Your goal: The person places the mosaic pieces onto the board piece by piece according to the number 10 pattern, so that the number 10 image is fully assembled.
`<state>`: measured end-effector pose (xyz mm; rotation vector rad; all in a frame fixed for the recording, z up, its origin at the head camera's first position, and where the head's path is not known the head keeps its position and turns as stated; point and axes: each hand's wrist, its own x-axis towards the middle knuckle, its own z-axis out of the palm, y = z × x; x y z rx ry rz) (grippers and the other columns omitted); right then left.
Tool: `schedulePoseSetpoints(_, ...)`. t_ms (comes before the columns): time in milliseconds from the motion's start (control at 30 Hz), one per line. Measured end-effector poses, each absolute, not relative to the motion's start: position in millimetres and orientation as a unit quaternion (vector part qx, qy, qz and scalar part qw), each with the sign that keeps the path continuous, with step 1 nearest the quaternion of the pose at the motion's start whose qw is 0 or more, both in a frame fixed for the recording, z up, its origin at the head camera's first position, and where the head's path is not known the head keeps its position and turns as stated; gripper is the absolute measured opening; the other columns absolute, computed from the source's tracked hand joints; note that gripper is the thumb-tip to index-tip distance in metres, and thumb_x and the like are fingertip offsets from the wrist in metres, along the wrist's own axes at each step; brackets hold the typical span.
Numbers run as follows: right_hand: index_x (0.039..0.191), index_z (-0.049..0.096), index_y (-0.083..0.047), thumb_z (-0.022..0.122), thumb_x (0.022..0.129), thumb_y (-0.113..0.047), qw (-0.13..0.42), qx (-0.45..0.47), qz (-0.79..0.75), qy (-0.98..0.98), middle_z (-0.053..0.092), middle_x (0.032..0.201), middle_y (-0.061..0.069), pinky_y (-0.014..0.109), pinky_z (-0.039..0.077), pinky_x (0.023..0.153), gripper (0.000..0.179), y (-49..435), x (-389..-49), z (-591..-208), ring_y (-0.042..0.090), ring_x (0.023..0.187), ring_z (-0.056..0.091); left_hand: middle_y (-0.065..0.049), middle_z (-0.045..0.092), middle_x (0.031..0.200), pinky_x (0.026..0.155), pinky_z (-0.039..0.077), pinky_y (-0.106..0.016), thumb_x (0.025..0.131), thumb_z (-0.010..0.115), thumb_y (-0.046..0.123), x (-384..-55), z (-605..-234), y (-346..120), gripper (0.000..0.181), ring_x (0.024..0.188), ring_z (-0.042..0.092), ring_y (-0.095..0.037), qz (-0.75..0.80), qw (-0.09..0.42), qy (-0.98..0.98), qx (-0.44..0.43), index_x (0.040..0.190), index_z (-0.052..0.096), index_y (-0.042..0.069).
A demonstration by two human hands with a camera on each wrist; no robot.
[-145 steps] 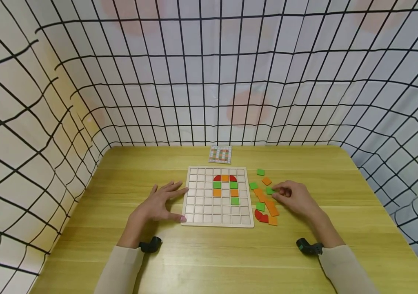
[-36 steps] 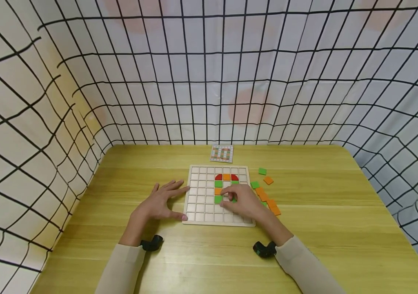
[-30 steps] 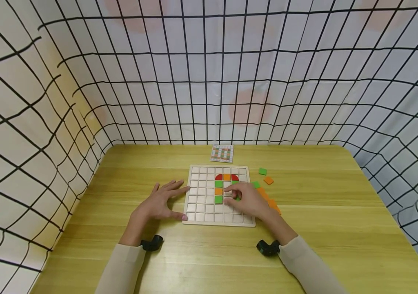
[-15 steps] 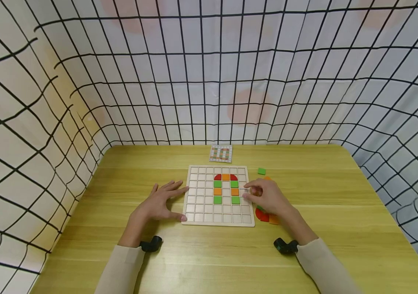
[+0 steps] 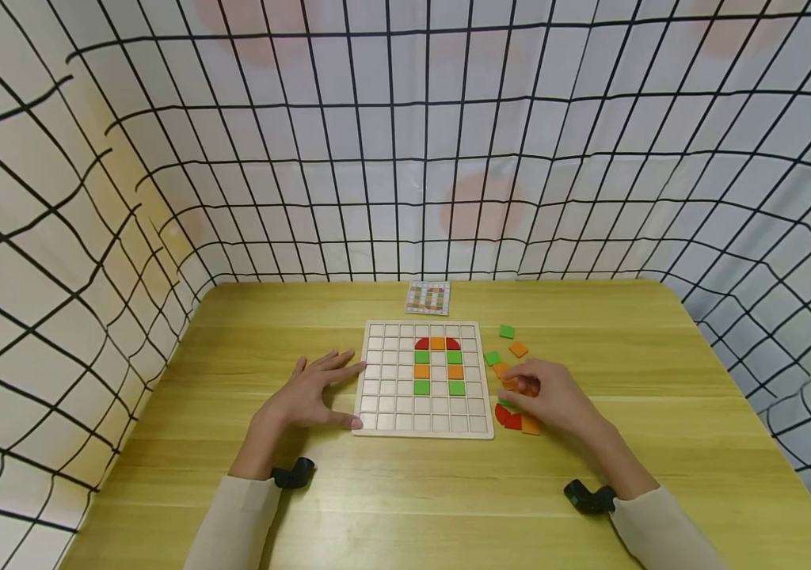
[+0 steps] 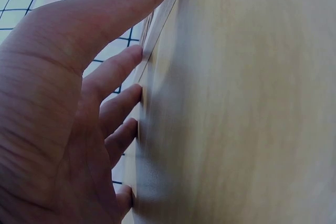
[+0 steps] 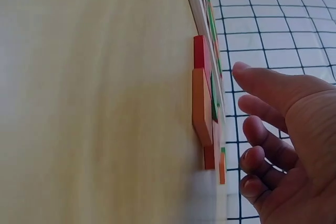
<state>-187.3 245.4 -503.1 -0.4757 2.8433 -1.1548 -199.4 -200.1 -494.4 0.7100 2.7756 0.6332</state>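
A pale wooden grid board (image 5: pixel 386 400) bears red rounded corner tiles, an orange tile (image 5: pixel 437 343) between them, and two columns of green and orange tiles below. My left hand (image 5: pixel 313 393) lies with spread fingers beside the board, thumb and index fingertip at its left edge; the left wrist view shows the fingertips down on the tabletop. My right hand (image 5: pixel 553 393) hovers over loose tiles right of the board, thumb and fingers apart with nothing between them in the right wrist view. Under its fingertips are a green tile (image 5: pixel 507 404) and orange tiles, partly hidden.
Behind the board lies a small pattern card (image 5: pixel 428 298). Loose red (image 5: pixel 513 422), orange (image 5: pixel 518 349) and green tiles (image 5: pixel 507 332) are scattered right of the board. A white sheet with black netting (image 5: pixel 405 182) encloses the table's back and sides.
A green tile now sits at the bottom of the board's left column. My right hand has gone to the board and come back right over the loose tiles. My left hand stays put.
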Motion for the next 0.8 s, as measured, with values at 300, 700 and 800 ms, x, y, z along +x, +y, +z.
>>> schedulePoseSetpoints(300,0.090,0.075,-0.018,0.091,0.078,-0.040,0.021,-0.189,-0.344,0.920,0.059,0.076,-0.004,0.022,0.042,0.059,0.030,259,-170,-503,0.011,0.067,0.050,-0.002,0.028,0.171,0.122,0.001,-0.075,0.072,0.082,0.070,-200,-496,-201,0.099,0.160,0.020,-0.035,0.217,0.103,0.941,0.239,0.157,0.044,0.035)
schedulePoseSetpoints(700,0.087,0.071,-0.026,0.090,0.078,-0.045,0.057,-0.192,-0.321,0.926,0.058,0.078,-0.006,0.021,0.042,0.062,0.029,265,-162,-510,0.010,0.071,0.050,-0.001,0.028,0.171,0.122,0.001,-0.074,0.072,0.081,0.071,-200,-497,-201,0.100,0.160,0.020,-0.034,0.215,0.100,0.941,0.241,0.157,0.043,0.035)
schedulePoseSetpoints(800,0.084,0.070,-0.026,0.089,0.076,-0.051,0.052,-0.192,-0.322,0.925,0.059,0.076,-0.006,0.020,0.041,0.060,0.033,265,-162,-511,0.008,0.068,0.048,0.000,0.027,0.171,0.123,0.000,-0.074,0.073,0.081,0.071,-200,-497,-201,0.100,0.160,0.019,-0.034,0.213,0.102,0.941,0.240,0.158,0.043,0.035)
